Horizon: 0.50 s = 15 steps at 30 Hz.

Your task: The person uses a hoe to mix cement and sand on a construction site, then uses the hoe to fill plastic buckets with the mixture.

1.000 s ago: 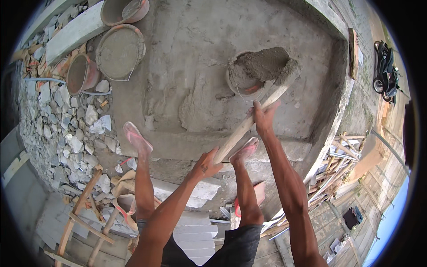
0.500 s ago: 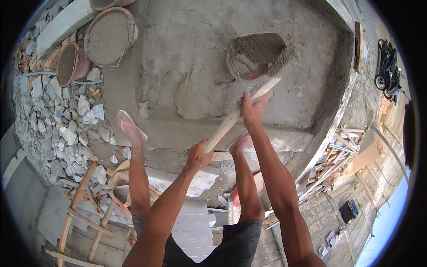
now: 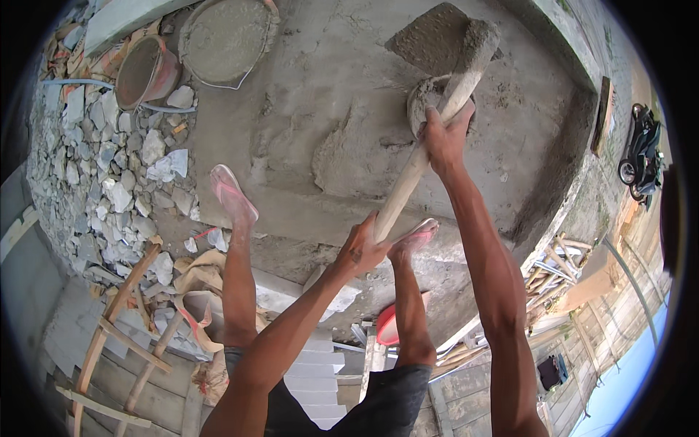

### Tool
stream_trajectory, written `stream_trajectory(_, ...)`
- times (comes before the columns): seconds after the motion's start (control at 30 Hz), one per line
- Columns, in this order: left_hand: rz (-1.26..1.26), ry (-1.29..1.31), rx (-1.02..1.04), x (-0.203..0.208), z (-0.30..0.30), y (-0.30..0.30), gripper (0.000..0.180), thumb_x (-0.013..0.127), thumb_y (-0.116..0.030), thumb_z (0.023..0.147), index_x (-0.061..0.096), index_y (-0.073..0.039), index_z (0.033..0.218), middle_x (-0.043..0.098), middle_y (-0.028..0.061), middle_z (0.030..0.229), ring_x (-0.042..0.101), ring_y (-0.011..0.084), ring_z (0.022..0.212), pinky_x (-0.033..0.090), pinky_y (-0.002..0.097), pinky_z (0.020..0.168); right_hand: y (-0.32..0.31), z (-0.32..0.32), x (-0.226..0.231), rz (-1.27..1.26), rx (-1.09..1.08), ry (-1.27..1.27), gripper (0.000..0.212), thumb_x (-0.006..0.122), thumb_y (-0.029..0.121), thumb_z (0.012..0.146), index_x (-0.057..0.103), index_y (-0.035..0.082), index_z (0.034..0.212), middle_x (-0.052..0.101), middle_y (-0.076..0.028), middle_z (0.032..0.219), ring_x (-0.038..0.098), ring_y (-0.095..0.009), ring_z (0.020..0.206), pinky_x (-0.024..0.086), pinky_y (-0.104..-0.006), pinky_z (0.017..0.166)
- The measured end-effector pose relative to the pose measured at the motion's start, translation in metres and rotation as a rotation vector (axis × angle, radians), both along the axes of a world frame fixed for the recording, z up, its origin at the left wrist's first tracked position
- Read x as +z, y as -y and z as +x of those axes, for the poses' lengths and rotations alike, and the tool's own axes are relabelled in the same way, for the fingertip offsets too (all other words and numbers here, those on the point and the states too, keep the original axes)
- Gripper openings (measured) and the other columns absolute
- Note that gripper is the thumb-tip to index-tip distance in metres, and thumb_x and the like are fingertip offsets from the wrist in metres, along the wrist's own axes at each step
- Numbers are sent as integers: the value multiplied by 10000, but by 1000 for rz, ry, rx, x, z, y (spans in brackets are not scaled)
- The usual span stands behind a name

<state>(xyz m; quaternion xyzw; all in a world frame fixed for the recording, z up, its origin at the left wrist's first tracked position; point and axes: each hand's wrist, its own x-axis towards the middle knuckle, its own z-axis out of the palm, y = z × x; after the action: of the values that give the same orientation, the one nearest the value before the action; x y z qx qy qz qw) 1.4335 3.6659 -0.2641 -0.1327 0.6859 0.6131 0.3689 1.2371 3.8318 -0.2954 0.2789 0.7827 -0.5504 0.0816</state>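
Note:
With both hands I hold a mud-caked hoe (image 3: pixel 402 191) by its thick pale wooden handle, which runs slantwise away from me. My left hand (image 3: pixel 366 246) is closed round the near end. Farther up, close below the head, my right hand (image 3: pixel 446 138) grips the same handle. The broad blade (image 3: pixel 431 38), coated with wet mortar, hangs just beyond a bucket (image 3: pixel 418 108). That bucket stands on the mortar bed (image 3: pixel 291 131), partly hidden by the handle and my right hand, so its contents show only in part.
A mortar-filled bucket (image 3: pixel 227 44) and a reddish bucket (image 3: pixel 149 73) stand at far left beside broken rubble (image 3: pixel 109 175). A low wall edge (image 3: pixel 564 44) bounds the right side. A wooden ladder-like frame (image 3: pixel 109 320) lies at near left. My sandalled feet straddle the near ledge.
The hoe blade has come out of the bucket and moved up and away, past its far rim. Both hands went along with the handle. The whole view has shifted slightly.

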Motion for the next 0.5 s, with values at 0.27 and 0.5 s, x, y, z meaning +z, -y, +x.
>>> stream_trajectory(0.27, 302, 359, 312, -28, -102, -14, 323, 560, -68, 820, 464, 39, 1110, 543, 106, 748, 525, 163, 455, 431, 346, 395, 45, -116, -90, 285, 307, 426, 583, 660, 235, 884, 332, -53, 1271, 634, -288, 1093, 674, -396, 978, 555, -464, 824)
stream_trajectory(0.5, 168, 598, 246, 3, -24, 13, 337, 582, -90, 838, 452, 17, 1130, 533, 86, 707, 527, 164, 457, 419, 350, 383, 45, 1, -123, 235, 215, 617, 562, 637, 182, 886, 265, -39, 1244, 627, -274, 1017, 700, -316, 776, 582, -427, 636)
